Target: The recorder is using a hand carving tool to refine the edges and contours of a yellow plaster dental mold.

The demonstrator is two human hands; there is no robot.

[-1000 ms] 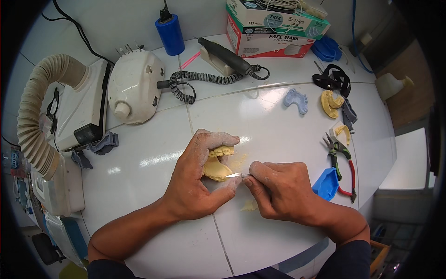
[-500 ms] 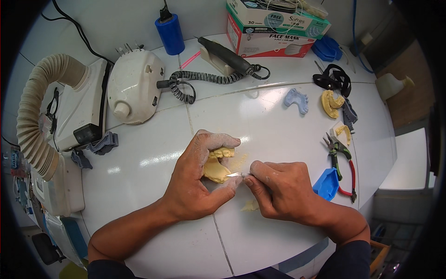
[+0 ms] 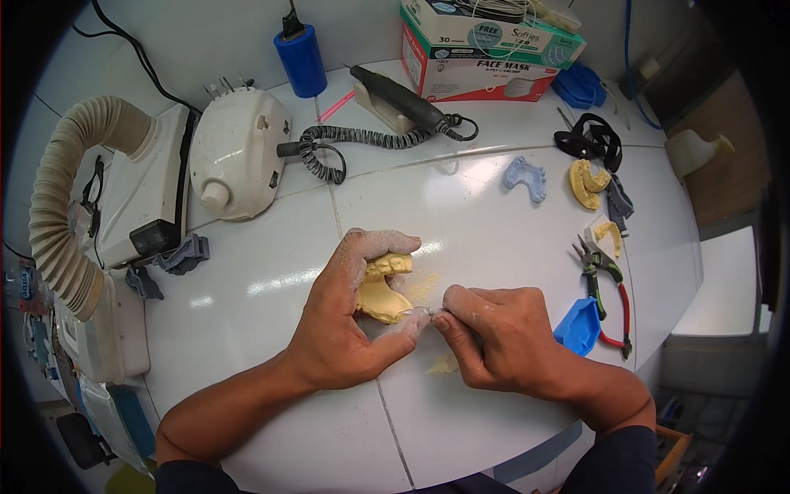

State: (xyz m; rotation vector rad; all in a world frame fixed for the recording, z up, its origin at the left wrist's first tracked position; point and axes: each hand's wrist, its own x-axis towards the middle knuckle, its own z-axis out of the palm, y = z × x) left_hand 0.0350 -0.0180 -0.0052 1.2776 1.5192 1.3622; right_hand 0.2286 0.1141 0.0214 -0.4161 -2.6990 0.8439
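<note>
My left hand (image 3: 333, 317) is wrapped round a yellow plaster dental model (image 3: 380, 298), its fingers over the far side and its thumb along the near edge. A row of moulded teeth shows at the model's far edge. In my right hand (image 3: 502, 333) a small metal knife (image 3: 418, 311) is pinched, its handle mostly hidden by the fingers. The blade lies against the near right edge of the model, beside my left thumb. White dust coats the fingertips of both hands. Yellow shavings (image 3: 424, 286) are scattered on the white table just beyond the model.
A dental micromotor unit (image 3: 239, 156) and its black handpiece (image 3: 395, 99) stand at the back, joined by a coiled cord. Pliers (image 3: 605, 284), a blue tray (image 3: 578, 327) and several dental models (image 3: 586, 184) lie right. A ribbed suction hose (image 3: 62, 198) arches at left.
My left hand and the model have shifted and tilted very slightly to the left. The blade has turned a little and no longer shines as brightly; my right hand is almost still.
</note>
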